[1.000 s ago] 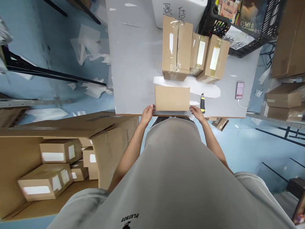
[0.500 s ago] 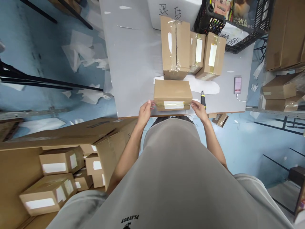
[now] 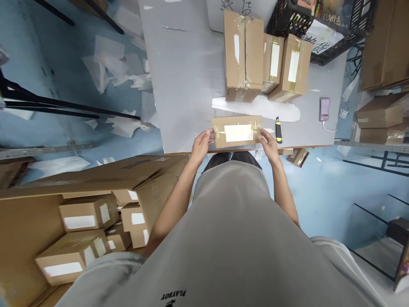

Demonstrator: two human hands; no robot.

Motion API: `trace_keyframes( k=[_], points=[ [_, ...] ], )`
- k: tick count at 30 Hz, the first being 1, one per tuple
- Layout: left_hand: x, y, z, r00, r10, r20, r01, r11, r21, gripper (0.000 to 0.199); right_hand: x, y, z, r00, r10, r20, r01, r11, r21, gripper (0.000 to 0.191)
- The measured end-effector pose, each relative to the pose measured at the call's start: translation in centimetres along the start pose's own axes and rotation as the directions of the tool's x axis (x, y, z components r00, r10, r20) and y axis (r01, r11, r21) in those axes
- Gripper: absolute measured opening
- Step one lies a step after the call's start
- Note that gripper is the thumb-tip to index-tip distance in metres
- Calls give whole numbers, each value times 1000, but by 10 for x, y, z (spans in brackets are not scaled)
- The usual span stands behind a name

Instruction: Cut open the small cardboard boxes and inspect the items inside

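A taped cardboard box [image 3: 219, 140] lies near the front edge of the grey table, its face with the white label [image 3: 238, 133] turned up toward me. My left hand [image 3: 202, 144] grips its left end, and my right hand [image 3: 269, 145] grips the right end, thumbs near the top edges. Just right of my right hand lies a black and yellow utility knife [image 3: 278, 131]. Beyond the box a strip of white paper [image 3: 255, 107] is spread flat. Several taped boxes, among them a tall one [image 3: 234, 55], stand behind it.
At the back are a white container [image 3: 217, 19] and a black plastic crate [image 3: 345, 42] with books. A phone [image 3: 324, 109] with a cable lies at the right. A large open carton [image 3: 28, 217] holding labelled boxes stands at my lower left. Paper scraps litter the floor.
The box has been tipped so that its labelled side, earlier facing me, now faces up. Both hands stayed at its ends. The whole view has shifted slightly.
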State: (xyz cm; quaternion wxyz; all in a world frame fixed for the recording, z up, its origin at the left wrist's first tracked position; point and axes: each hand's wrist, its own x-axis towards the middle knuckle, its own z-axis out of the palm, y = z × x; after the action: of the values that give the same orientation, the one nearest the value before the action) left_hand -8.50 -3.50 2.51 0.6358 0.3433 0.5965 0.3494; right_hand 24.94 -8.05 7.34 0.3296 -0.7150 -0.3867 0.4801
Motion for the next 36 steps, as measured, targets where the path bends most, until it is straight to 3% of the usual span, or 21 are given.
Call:
trace_keyframes(
  k=[6, 10, 14, 18, 23, 28, 32, 36],
  points=[
    [6, -10, 5, 998, -23, -60, 23, 1000, -6, 60, 24, 18, -26, 999, 51, 17, -51, 999, -1, 92],
    [12, -24, 9, 985, -83, -151, 79, 996, -35, 60, 47, 35, -39, 988, 125, 86, -119, 990, -71, 82],
    [23, -39, 14, 960, -162, -230, 157, 987, -38, 63, 66, 50, -32, 971, 158, 179, -137, 982, -128, 75],
    [25, -50, 24, 952, -196, -234, 192, 981, -41, 67, 75, 55, -14, 959, 107, 264, -72, 987, -140, 78],
    [12, -50, 41, 957, -149, -248, 134, 988, -76, 72, 70, 49, -6, 949, 55, 312, -16, 992, -125, 72],
    [-5, -36, 47, 935, -124, -332, 112, 992, -54, 82, 60, 25, -23, 945, -45, 323, 56, 998, -23, 74],
    [-18, -25, 48, 958, -11, -287, -10, 997, -72, 87, 54, 3, -33, 925, -100, 365, 101, 995, 17, 81],
    [-19, -25, 50, 965, -1, -263, -20, 997, -76, 88, 55, -1, -28, 910, -93, 405, 101, 995, 1, 89]
  ],
)
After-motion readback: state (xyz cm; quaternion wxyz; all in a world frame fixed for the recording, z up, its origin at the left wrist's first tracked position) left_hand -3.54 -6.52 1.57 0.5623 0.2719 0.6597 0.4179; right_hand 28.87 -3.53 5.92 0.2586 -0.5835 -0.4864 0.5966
